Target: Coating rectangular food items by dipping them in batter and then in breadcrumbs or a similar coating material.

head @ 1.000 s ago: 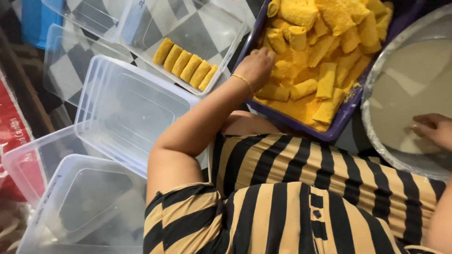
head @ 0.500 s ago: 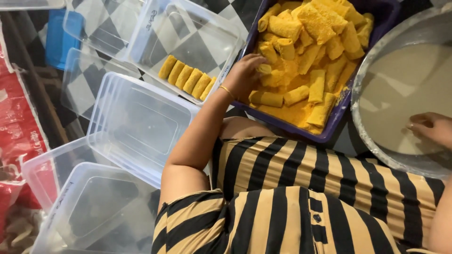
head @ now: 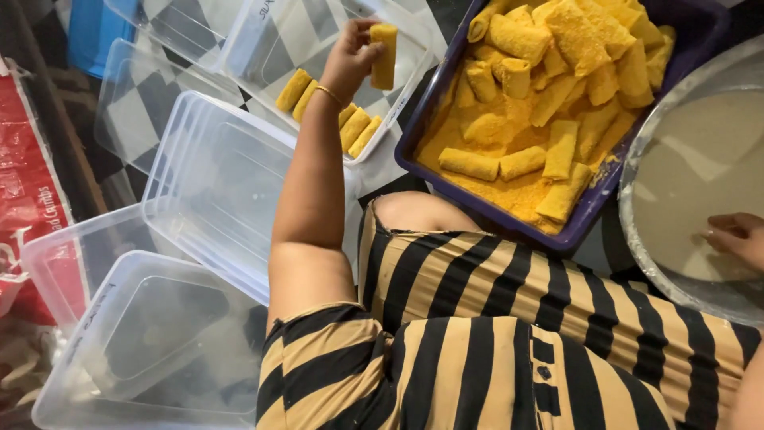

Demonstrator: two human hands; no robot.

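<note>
Packaging in red [head: 28, 199] is seen at the far left edge, beside a group of clear plastic tubs [head: 151, 334] lying empty and partly nested. Further right, a clear container [head: 270, 48] is being filled: a short row of breaded rolls [head: 354, 127] is laid along its near side. Above that row, one breaded roll [head: 384, 56] is held upright by the left hand [head: 350, 60], pinched between the thumb and fingertips at its middle, with a thin bangle [head: 328, 94] seen at the wrist. The roll is judged light and fairly soft, with a dry crumb coat that sheds easily; a gentle grip across the middle, not at the ends, is thought best, since a hard squeeze could dent it or crack the coating. To the right, a dark purple tray [head: 422, 127] is heaped with more coated rolls on a bed of yellow crumbs [head: 509, 195]. At the far right, a round metal basin [head: 637, 231] of pale batter is seen, and the right hand [head: 736, 237] is rested on the batter near the rim, its fingers loosely curled and seemingly holding nothing, though the fingertips cannot be fully made out
</note>
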